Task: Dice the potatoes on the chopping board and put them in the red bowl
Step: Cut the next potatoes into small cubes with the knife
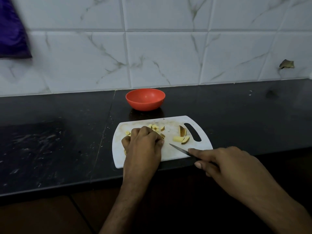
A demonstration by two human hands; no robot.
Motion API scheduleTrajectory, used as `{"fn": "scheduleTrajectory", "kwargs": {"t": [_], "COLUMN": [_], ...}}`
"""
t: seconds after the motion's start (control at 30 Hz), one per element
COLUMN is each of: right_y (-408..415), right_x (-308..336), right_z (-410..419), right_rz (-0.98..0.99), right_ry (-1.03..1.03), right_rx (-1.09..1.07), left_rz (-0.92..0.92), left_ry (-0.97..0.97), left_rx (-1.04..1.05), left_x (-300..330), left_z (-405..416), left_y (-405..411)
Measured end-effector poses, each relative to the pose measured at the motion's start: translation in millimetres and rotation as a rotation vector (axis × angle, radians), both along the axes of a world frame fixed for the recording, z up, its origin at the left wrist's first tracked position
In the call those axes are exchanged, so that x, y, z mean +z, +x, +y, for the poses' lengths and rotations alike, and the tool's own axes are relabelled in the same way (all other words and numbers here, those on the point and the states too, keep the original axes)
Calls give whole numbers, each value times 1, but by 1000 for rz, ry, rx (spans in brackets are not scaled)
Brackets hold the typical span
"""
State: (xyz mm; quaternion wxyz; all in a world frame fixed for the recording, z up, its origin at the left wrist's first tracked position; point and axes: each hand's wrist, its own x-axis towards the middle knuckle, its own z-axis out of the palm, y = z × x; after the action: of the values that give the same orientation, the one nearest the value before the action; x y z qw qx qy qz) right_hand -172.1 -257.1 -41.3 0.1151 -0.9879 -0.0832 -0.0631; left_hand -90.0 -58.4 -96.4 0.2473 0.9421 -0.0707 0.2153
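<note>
Left hand [143,142]: curled over potato dice [155,127], probably gathering them.
Red bowl [145,99]: beyond the left hand.
Right hand [224,164]: grips knife [179,149].

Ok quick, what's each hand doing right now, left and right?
Left hand: fingers curled over diced potato pieces on the chopping board, gathering them.
Right hand: gripping the knife.

left hand [142,141] curled over diced potatoes [155,127] on chopping board [168,152], right hand [224,168] gripping knife [180,149]

Marbled wall tiles [168,56], black counter [50,132]
</note>
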Motion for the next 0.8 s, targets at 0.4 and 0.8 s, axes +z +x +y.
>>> {"fn": "scheduleTrajectory", "kwargs": {"t": [0.4, 0.8], "right_y": [-6, -3], "right_x": [-5, -5], "right_z": [-4, -7], "right_rz": [2, -14], "right_ry": [45, 67], "right_rx": [-90, -158], "left_rz": [78, 67], "left_ry": [316, 295], "left_rx": [-302, -305], "left_x": [7, 5], "left_z": [-2, -4], "left_y": [-2, 0]}}
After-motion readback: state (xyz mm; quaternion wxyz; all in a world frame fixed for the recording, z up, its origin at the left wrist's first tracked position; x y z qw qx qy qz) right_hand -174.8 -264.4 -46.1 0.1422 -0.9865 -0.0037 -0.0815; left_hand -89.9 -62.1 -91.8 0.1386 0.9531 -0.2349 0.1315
